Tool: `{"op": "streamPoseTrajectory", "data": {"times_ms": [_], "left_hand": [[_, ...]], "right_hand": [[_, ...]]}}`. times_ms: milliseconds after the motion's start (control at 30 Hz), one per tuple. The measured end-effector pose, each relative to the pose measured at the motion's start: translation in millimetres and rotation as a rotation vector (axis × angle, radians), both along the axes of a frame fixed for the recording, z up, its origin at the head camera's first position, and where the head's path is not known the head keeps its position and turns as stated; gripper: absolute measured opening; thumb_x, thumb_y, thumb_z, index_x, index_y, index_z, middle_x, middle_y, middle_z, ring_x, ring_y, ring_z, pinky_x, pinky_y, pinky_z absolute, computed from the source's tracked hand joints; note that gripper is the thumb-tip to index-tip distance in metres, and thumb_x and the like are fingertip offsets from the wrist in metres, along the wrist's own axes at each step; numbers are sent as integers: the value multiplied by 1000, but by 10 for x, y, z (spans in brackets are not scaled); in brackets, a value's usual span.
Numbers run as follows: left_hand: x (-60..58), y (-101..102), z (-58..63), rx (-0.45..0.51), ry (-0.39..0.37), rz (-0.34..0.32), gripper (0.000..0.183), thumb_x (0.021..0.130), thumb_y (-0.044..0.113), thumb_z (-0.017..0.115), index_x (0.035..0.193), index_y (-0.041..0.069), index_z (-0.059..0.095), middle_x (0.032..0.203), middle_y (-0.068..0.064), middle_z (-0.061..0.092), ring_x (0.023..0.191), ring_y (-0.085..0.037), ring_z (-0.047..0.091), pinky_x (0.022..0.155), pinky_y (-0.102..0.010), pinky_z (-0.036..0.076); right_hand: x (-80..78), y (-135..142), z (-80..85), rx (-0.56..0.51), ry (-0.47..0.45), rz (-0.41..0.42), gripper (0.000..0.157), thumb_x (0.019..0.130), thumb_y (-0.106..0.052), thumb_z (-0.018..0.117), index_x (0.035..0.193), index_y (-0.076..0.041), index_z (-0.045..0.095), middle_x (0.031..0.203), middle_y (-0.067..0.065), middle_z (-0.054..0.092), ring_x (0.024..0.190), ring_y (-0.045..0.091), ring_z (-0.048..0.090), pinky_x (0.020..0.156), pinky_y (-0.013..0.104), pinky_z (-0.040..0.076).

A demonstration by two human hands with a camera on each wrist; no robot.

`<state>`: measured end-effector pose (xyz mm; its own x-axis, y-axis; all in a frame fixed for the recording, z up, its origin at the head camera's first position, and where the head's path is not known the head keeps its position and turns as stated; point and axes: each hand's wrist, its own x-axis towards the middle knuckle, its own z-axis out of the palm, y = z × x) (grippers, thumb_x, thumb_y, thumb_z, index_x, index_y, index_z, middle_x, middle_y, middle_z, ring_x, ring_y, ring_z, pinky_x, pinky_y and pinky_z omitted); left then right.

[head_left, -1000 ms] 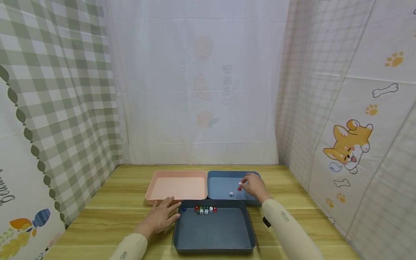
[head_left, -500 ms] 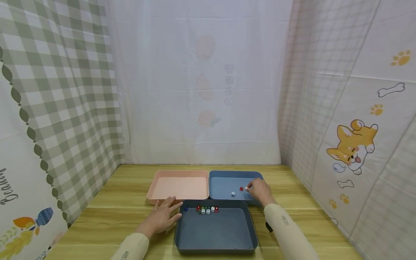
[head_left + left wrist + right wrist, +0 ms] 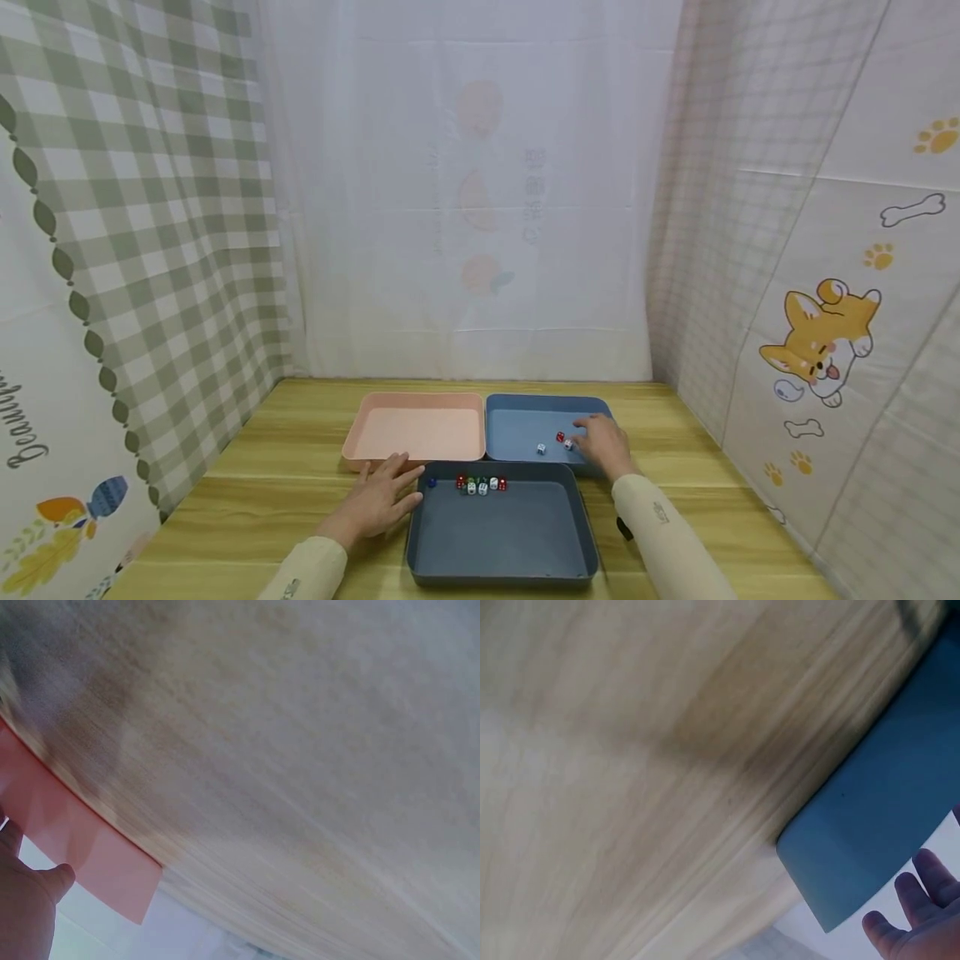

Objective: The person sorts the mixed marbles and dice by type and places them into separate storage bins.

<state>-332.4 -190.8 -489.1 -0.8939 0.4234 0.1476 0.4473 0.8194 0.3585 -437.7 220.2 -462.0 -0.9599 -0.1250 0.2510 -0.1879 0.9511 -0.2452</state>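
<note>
My right hand (image 3: 606,442) hovers over the right part of the blue tray (image 3: 517,402), fingers extended and holding nothing visible. Just left of its fingertips lie a red die (image 3: 560,437) and a white die (image 3: 568,445); another white die (image 3: 542,448) sits farther left in that tray. My left hand (image 3: 378,500) lies with spread fingers beside the dark grey tray (image 3: 502,542), close to the front of the pink tray (image 3: 416,429). Along the grey tray's far side, several dice in red, white and green are bunched, with a blue die (image 3: 431,482) in the left corner.
All three trays stand close together on a wood-grain table (image 3: 247,500). A white curtain (image 3: 465,208) hangs behind it, with a checked cloth (image 3: 172,208) on the left and a printed cloth (image 3: 840,208) on the right.
My right hand has carried a white die slightly right and toward me, then let it go by the red die. My left hand stays in place. The view has shifted slightly.
</note>
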Motion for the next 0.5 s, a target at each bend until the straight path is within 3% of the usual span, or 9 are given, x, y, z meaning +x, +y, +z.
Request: {"op": "streamPoseTrajectory", "data": {"times_ms": [500], "left_hand": [[15, 8, 28, -2, -4, 7, 52, 103, 42, 49, 145, 11, 52, 155, -22, 33, 145, -42, 23, 107, -75, 11]], "right_hand": [[20, -98, 174, -61, 41, 66, 25, 93, -18, 70, 112, -3, 74, 126, 25, 61, 123, 45, 51, 100, 60, 41]]}}
